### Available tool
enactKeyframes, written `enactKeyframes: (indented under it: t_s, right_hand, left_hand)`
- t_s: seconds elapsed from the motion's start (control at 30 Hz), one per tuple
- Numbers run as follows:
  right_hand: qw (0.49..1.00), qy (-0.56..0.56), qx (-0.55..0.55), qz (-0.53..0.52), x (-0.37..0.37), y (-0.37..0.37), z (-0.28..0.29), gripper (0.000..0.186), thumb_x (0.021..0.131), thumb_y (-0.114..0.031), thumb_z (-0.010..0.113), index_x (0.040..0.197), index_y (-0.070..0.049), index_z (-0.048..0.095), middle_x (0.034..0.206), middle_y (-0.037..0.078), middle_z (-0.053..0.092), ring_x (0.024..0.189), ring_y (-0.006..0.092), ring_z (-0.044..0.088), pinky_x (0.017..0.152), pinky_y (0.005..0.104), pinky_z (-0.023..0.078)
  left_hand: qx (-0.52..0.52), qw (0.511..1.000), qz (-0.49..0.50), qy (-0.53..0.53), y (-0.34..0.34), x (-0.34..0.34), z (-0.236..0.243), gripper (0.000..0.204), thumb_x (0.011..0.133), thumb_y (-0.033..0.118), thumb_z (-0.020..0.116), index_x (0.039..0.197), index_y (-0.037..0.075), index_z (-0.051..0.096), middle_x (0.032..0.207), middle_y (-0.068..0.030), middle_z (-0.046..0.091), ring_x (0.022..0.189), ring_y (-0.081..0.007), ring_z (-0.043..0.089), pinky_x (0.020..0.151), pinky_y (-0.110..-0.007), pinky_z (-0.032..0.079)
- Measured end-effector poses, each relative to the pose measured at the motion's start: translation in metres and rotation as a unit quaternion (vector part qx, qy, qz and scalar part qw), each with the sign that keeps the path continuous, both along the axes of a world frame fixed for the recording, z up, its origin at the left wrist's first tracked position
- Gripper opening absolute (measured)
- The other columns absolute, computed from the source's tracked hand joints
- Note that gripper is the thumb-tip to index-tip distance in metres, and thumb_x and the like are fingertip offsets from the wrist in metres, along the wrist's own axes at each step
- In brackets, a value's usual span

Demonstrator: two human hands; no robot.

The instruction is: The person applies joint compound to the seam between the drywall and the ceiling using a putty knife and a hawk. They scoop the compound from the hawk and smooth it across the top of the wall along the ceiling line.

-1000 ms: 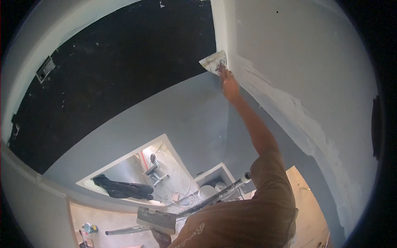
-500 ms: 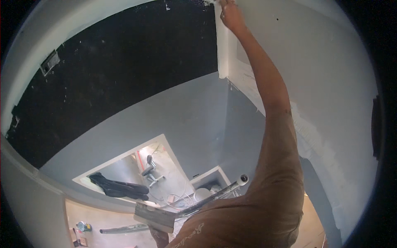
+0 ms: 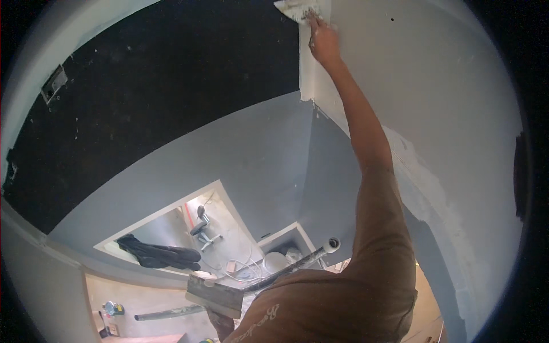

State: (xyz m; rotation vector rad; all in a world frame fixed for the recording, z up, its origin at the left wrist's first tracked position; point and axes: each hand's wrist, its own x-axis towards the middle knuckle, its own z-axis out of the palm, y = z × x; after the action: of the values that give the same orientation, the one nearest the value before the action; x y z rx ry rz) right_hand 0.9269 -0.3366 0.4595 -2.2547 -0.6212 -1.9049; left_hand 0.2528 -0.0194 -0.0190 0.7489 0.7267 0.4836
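Note:
My right arm is stretched up to the top of the head view. Its hand [image 3: 324,44] is closed on the handle of a putty knife [image 3: 293,8], whose pale blade is smeared with white filler. The blade lies against the black panel [image 3: 189,63], where it meets a white corner strip [image 3: 307,68]. Low down, my left hand [image 3: 222,324] is partly hidden behind a wide grey filling knife [image 3: 214,296], which it holds with the blade tilted flat. The left fingers barely show.
A pale wall surface [image 3: 452,86] with filler streaks rises to the right. Below are a grey pole [image 3: 303,264], a white bucket [image 3: 275,262], loose cables and a dark garment [image 3: 157,252] over a framed opening. A stool [image 3: 205,228] stands beyond; a tin [image 3: 114,308] is lower left.
My right hand has come slightly down, and the putty knife's blade now shows at the top, reaching left onto the black panel. The whole view has shifted a little. My left hand keeps its hold.

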Motion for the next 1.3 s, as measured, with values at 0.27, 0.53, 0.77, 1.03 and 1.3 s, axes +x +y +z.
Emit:
enactKeyframes:
  t_s: [0.27,0.53,0.77,1.03,1.3]
  right_hand:
    - [0.989,0.121,0.053,0.060,-0.019,0.011,-0.122,0.073,0.078,0.011,0.059,0.147,-0.007,0.042,0.138,0.023,0.053,0.115,0.0410,0.059,0.098,0.0473,0.050]
    - [0.972,0.217,0.073,0.052,-0.022,0.011,-0.209,0.080,0.082,0.009,0.059,0.154,-0.011,0.034,0.157,0.015,0.036,0.124,0.0405,0.055,0.106,0.0468,0.047]
    - [0.962,0.240,0.081,0.098,-0.041,0.015,-0.257,0.080,0.083,0.009,0.059,0.155,-0.007,0.030,0.161,0.016,0.030,0.129,0.0408,0.051,0.109,0.0487,0.044]
    - [0.962,0.242,0.077,0.098,-0.057,0.008,-0.300,0.074,0.080,0.014,0.052,0.150,-0.009,0.040,0.154,0.020,0.040,0.133,0.0408,0.047,0.111,0.0502,0.041]
    - [0.727,0.464,0.199,0.465,-0.207,0.021,-0.333,0.047,0.099,-0.008,0.051,0.145,-0.007,0.048,0.144,0.014,0.053,0.115,0.0211,0.058,0.092,0.0343,0.049]
  left_hand:
    - [-0.004,1.000,-0.001,0.000,0.002,0.008,0.008,0.055,0.103,0.035,0.055,0.146,0.004,0.041,0.136,-0.0158,0.055,0.120,-0.0301,0.056,0.104,-0.043,0.046]
    - [-0.011,1.000,-0.012,0.003,0.001,0.019,0.016,0.055,0.103,0.036,0.055,0.146,0.004,0.041,0.136,-0.0158,0.055,0.120,-0.0301,0.055,0.104,-0.043,0.046]
    - [-0.018,1.000,-0.017,-0.001,0.000,0.023,0.028,0.055,0.103,0.036,0.055,0.146,0.005,0.041,0.136,-0.0158,0.055,0.120,-0.0301,0.055,0.104,-0.044,0.046]
    - [-0.055,0.997,-0.035,-0.045,0.001,0.028,0.033,0.055,0.103,0.036,0.054,0.146,0.005,0.041,0.136,-0.0157,0.055,0.120,-0.0300,0.055,0.104,-0.044,0.046]
    - [-0.171,0.958,-0.119,-0.199,-0.012,0.077,0.054,0.055,0.103,0.037,0.054,0.146,0.005,0.041,0.136,-0.0157,0.055,0.120,-0.0300,0.055,0.104,-0.044,0.046]
